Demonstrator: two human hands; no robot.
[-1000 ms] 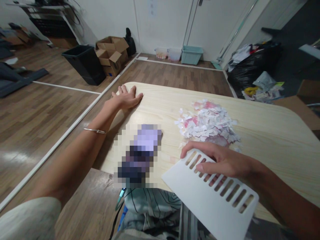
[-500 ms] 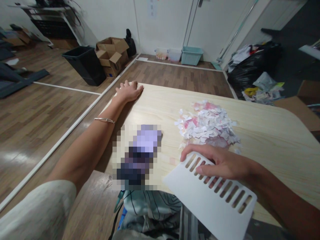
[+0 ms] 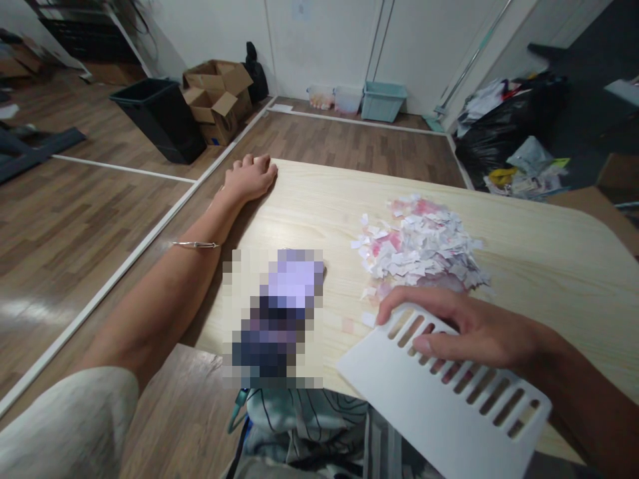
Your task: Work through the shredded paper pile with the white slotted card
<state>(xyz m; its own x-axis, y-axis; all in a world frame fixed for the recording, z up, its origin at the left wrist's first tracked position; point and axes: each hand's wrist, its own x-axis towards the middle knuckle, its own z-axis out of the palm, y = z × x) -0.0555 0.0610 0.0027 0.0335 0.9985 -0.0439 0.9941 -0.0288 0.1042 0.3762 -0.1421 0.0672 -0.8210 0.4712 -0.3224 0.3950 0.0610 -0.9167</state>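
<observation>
My right hand (image 3: 479, 332) grips a white slotted plastic board (image 3: 429, 399) along its slotted edge, thumb on top and fingers underneath. The board tilts over the near edge of the pale wooden table (image 3: 309, 193), its pointed corner toward the left. Just beyond that hand lies a heap of torn white paper scraps (image 3: 424, 243), some of them pinkish. My left hand (image 3: 251, 178) rests at the table's far left corner, holding nothing, its fingers slightly apart and partly over the edge. Between my arms, a pixelated phone-like object (image 3: 289, 286) lies on the table.
Past the table's left side stand a black bin (image 3: 164, 123) and open cardboard boxes (image 3: 217, 96). A teal tub (image 3: 383, 101) sits against the far wall. On the right are a black plastic bag (image 3: 504, 123) and an open carton (image 3: 594, 199). Patterned fabric (image 3: 304, 409) is below the near edge.
The right hand and the white board have shifted a little to the right. My left hand stays at the corner, its fingers drawn closer together. The view has moved slightly.
</observation>
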